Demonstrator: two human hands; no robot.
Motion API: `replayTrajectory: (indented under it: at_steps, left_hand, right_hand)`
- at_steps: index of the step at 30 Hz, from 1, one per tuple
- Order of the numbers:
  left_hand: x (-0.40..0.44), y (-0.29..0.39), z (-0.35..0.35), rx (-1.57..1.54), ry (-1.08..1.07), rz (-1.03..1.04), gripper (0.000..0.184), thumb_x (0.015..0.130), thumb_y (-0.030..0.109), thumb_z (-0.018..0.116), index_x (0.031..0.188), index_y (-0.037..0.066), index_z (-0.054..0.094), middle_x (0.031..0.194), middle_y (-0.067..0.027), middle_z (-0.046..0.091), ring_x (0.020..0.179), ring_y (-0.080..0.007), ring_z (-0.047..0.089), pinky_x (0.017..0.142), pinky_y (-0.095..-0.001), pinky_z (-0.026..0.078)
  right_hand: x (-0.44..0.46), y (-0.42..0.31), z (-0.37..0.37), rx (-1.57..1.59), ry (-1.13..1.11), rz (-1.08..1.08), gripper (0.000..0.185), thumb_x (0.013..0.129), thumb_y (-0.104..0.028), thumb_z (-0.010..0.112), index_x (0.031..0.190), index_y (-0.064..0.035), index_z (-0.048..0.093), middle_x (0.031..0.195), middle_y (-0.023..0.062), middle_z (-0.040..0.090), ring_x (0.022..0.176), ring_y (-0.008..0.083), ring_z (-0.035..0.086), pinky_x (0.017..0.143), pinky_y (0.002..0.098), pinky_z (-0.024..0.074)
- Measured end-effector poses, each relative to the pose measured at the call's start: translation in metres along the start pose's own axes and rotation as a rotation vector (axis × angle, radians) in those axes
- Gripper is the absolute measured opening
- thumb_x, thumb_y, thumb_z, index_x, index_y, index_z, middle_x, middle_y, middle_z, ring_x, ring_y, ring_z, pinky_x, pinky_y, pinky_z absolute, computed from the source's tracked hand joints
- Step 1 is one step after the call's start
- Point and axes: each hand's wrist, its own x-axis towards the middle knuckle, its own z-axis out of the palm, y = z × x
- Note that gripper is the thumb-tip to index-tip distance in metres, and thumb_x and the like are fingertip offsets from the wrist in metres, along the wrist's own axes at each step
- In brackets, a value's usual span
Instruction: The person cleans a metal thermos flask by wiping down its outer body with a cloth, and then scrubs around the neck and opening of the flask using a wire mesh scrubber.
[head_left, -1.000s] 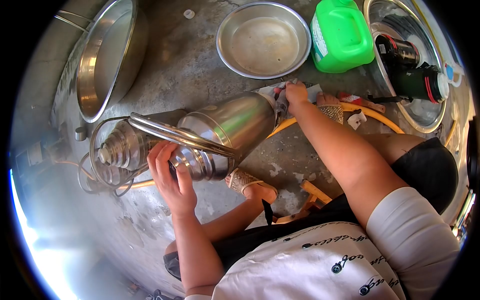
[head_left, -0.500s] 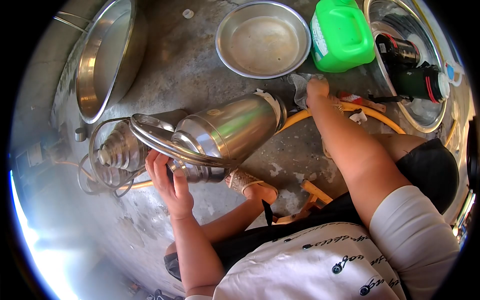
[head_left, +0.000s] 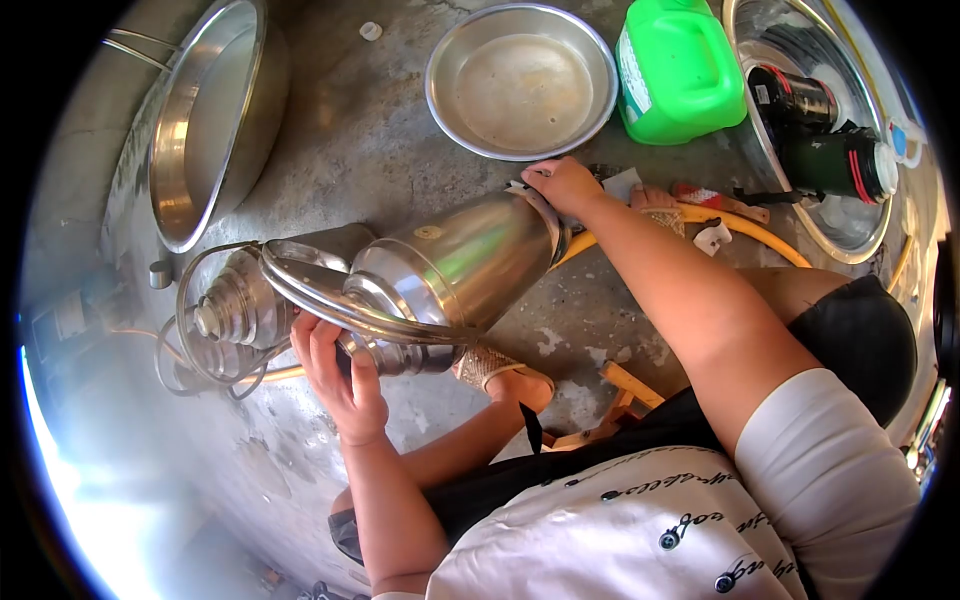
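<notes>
With your left hand (head_left: 352, 400) you hold the top of the steel flask (head_left: 480, 250), which is tilted, and your right hand (head_left: 565, 188) is at its base. Just beyond this hand stands a metal basin (head_left: 442, 95), and beside it, a green jug (head_left: 675, 85). A yellow hose (head_left: 752, 234) lies on the floor (head_left: 340, 150).

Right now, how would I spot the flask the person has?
Find the round basin beside the green jug. Just below it in the picture slants a big metal flask; unlike the neighbouring flask to its left, it has the left hand at its top and the right hand by its base.
</notes>
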Motion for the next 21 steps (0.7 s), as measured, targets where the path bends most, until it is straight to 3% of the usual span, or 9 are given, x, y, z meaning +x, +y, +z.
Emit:
replayTrajectory:
  at_steps: [3,10,13,15,16,18,20,21]
  left_hand:
    - [-0.001,0.002,0.000,-0.006,0.001,0.061,0.052,0.089,0.047,0.047,0.109,0.000,0.059,0.117,-0.0176,0.056,0.113,-0.0330,0.050,0.098,-0.0445,0.038]
    - [-0.005,0.001,0.003,-0.034,-0.004,0.123,0.054,0.092,0.054,0.049,0.107,0.003,0.059,0.115,-0.0168,0.057,0.111,-0.0326,0.050,0.097,-0.0452,0.039]
    - [-0.005,0.003,0.004,-0.013,-0.017,0.161,0.053,0.092,0.054,0.050,0.106,0.004,0.059,0.115,-0.0167,0.056,0.110,-0.0323,0.050,0.096,-0.0448,0.040]
    - [-0.007,0.004,0.005,-0.017,-0.011,0.148,0.054,0.092,0.055,0.050,0.106,0.004,0.059,0.115,-0.0167,0.056,0.111,-0.0322,0.050,0.096,-0.0446,0.040]
    - [-0.007,0.004,0.005,-0.025,-0.006,0.138,0.054,0.092,0.055,0.050,0.106,0.003,0.059,0.115,-0.0168,0.056,0.111,-0.0321,0.050,0.096,-0.0445,0.040]
    - [-0.007,0.003,0.005,-0.034,-0.004,0.126,0.055,0.092,0.055,0.050,0.106,0.003,0.059,0.115,-0.0168,0.056,0.111,-0.0320,0.050,0.096,-0.0444,0.040]
    - [-0.006,0.005,0.005,-0.042,-0.001,0.114,0.055,0.091,0.056,0.050,0.106,0.003,0.059,0.115,-0.0168,0.056,0.111,-0.0319,0.050,0.096,-0.0442,0.040]
    - [-0.005,0.006,0.004,-0.013,-0.008,0.124,0.056,0.091,0.056,0.050,0.106,0.003,0.059,0.116,-0.0168,0.056,0.111,-0.0319,0.050,0.096,-0.0440,0.039]
  right_hand:
    - [-0.006,-0.013,-0.004,0.082,-0.120,0.140,0.035,0.082,-0.043,0.067,0.103,-0.0154,0.073,0.095,0.0119,0.071,0.089,0.0284,0.067,0.082,0.0384,0.0506]
    - [-0.005,-0.016,-0.004,0.120,-0.123,0.138,0.034,0.081,-0.038,0.069,0.102,-0.0110,0.072,0.103,0.0136,0.071,0.095,0.0284,0.067,0.085,0.0376,0.0502]
    - [0.009,0.004,0.014,0.032,-0.017,0.170,0.034,0.082,-0.033,0.068,0.106,-0.0086,0.070,0.103,0.0164,0.070,0.093,0.0307,0.067,0.083,0.0370,0.0504]
    - [0.013,0.018,0.017,0.241,0.405,0.486,0.041,0.084,-0.028,0.065,0.118,-0.0060,0.063,0.111,0.0205,0.066,0.103,0.0357,0.064,0.088,0.0390,0.0487]
    - [0.010,0.022,0.012,0.242,0.405,0.485,0.041,0.084,-0.028,0.065,0.118,-0.0060,0.063,0.111,0.0205,0.066,0.103,0.0357,0.064,0.088,0.0390,0.0487]
    - [0.001,0.029,-0.001,-0.103,0.194,0.395,0.048,0.084,-0.026,0.065,0.126,-0.0053,0.057,0.118,0.0242,0.062,0.111,0.0380,0.060,0.091,0.0402,0.0472]
    - [-0.004,0.028,-0.008,-0.123,0.215,0.331,0.040,0.083,-0.022,0.066,0.119,-0.0052,0.063,0.116,0.0240,0.063,0.106,0.0362,0.062,0.089,0.0392,0.0481]
    - [-0.009,0.014,-0.021,-0.048,0.066,0.334,0.034,0.084,-0.021,0.063,0.116,-0.0084,0.066,0.120,0.0229,0.061,0.108,0.0340,0.062,0.090,0.0388,0.0478]
